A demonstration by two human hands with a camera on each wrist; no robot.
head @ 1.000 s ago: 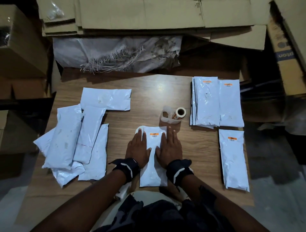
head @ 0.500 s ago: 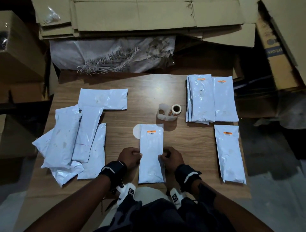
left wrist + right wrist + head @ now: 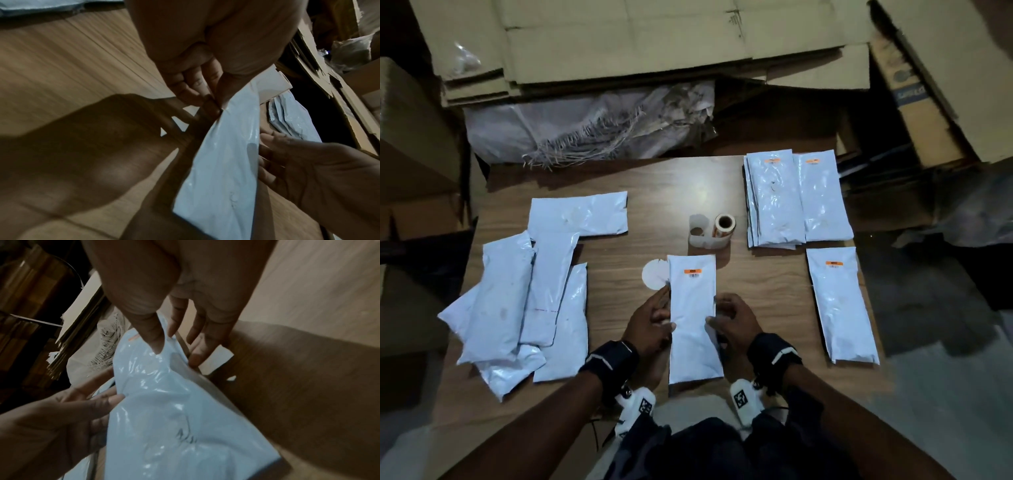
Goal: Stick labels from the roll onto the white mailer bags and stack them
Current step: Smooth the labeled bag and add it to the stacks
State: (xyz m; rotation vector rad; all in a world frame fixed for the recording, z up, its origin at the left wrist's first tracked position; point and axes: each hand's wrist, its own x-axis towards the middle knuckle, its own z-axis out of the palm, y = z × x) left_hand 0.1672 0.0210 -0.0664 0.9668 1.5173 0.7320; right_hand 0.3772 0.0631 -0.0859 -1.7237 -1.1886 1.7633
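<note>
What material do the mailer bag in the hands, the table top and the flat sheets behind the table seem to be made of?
Mailer bag: probably thin glossy plastic film; it wrinkles and shows bright highlights in the wrist views. Table top: wood or a wood-look laminate, with brown grain lines and a faint sheen; which one cannot be told. Flat sheets: apparently corrugated cardboard, matte tan with fold creases.

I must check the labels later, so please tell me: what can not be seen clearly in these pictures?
- Print on the orange label of the held bag: too small, head view.
- Number of bags in the far right stack: overlapped.
- Fingertips of the left hand and right hand: hidden under the bag.
</note>
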